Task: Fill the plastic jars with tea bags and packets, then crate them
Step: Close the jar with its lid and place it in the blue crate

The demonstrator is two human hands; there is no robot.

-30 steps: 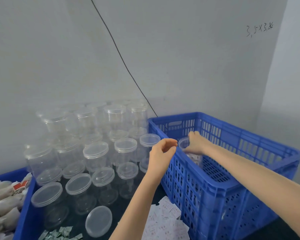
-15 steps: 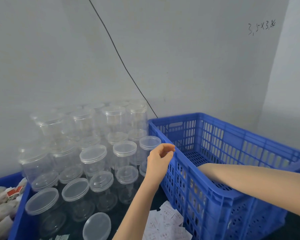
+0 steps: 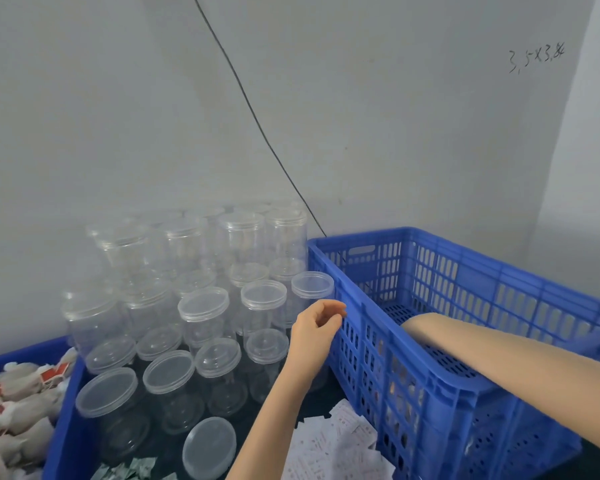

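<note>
The blue slatted crate (image 3: 440,379) stands at the right. My right forearm (image 3: 482,344) reaches over its near rim and down inside. The crate wall hides that hand, and only dim patches show through the slots. My left hand (image 3: 314,336) hovers just outside the crate's left rim with fingers loosely curled, holding nothing. Several clear lidded plastic jars (image 3: 203,310) are stacked left of the crate. White packets (image 3: 329,441) lie in a heap below my left arm. Tea bags (image 3: 14,410) fill a blue bin at the far left.
A loose clear lid (image 3: 208,446) lies in front of the jars, with a few green packets (image 3: 132,469) beside it. A black cable (image 3: 257,116) runs down the grey wall behind the crate. The wall corner closes in the right side.
My right hand, which held a jar above the crate a second ago, has gone down inside it and out of sight. My left hand has stayed by the rim.
</note>
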